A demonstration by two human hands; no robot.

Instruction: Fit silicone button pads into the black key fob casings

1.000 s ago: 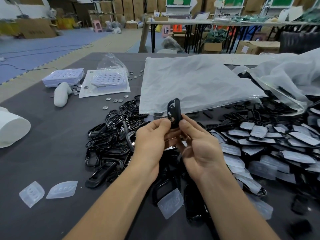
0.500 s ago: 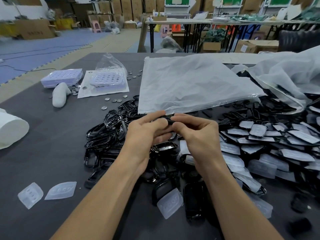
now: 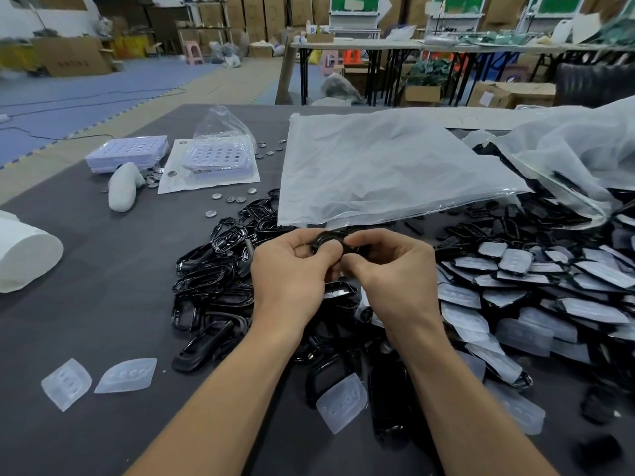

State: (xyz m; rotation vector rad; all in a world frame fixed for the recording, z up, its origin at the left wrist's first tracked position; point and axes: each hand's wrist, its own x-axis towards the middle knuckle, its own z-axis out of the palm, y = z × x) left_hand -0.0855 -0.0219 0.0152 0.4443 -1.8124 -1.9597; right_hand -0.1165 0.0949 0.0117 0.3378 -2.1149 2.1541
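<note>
Both our hands pinched one black key fob casing (image 3: 325, 239), left hand (image 3: 290, 273) at eight o'clock of it, right hand (image 3: 395, 269) at four, fingers curled round it.

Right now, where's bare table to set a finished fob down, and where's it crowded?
Bare table: between the white roll and the heap of black casings, running down to the two loose pads at the near left. Crowded: around the left hand and right hand gripping a casing, the pad-covered heap to the right, and the far middle under the plastic bag.
</note>
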